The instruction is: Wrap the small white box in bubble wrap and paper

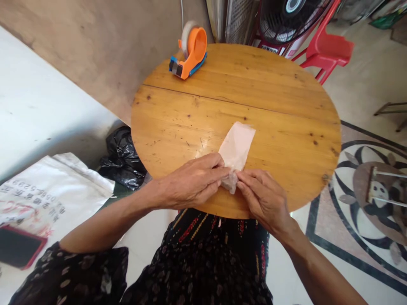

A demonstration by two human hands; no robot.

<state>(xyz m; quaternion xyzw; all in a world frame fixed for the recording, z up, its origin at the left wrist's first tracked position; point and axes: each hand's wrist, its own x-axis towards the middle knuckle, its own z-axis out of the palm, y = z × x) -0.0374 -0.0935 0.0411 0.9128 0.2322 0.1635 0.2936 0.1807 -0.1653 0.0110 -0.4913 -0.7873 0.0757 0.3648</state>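
A pale pink, flat strip (pixel 238 146) that looks like thin paper or plastic lies on the round wooden table (pixel 286 140), near its front edge. Its near end is a crumpled, translucent bunch (pixel 231 182). My left hand (pixel 197 178) pinches that bunched end from the left, thumb and fingers pressed together. From the right, my right hand (pixel 263 192) grips the same end between thumb and forefinger. The fingertips of both hands almost meet there. Whether something sits inside the bunch is hidden.
An orange and blue tape dispenser (pixel 195 48) with a roll stands at the table's far left. Beyond are a black fan (pixel 280 25) and a red plastic chair (pixel 330 46). To the left lie a black plastic bag (pixel 122 154), a white printed sack (pixel 57 186) and a phone (pixel 19 245).
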